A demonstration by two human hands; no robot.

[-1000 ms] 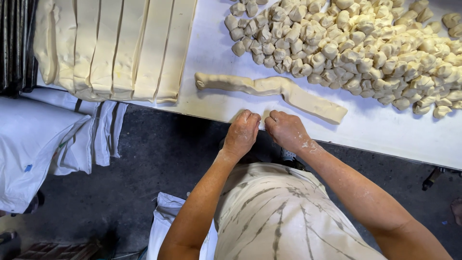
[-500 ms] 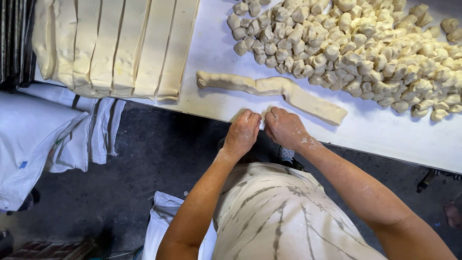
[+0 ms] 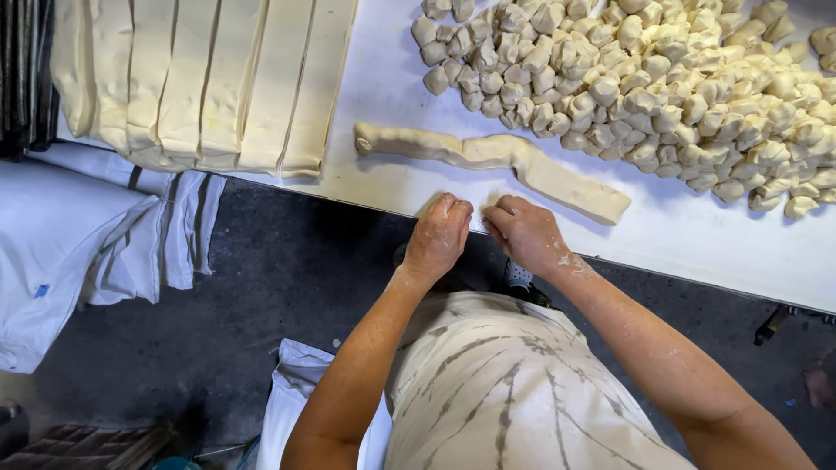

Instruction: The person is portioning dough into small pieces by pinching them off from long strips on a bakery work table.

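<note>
- A large heap of small dough pieces (image 3: 662,87) is already piled on the white counter (image 3: 383,78) toward 1 o'clock, so much of the portioning is judged done
- One long dough rope (image 3: 496,161) is left uncut at 12 o'clock, just beyond the hands, and a row of flat dough strips (image 3: 209,83) is still waiting at 10 o'clock, overhanging the counter edge
- The left hand (image 3: 440,237) and right hand (image 3: 525,233) are held close together at the near counter edge, fingers curled; both grips are seen clenched over a small bit of dough (image 3: 479,222), largely hidden between them
- The rope's long axis is laid roughly from 9 to 3 o'clock, its thin rounded end pointed to 9, the broader flat end dropped slightly toward 4
</note>
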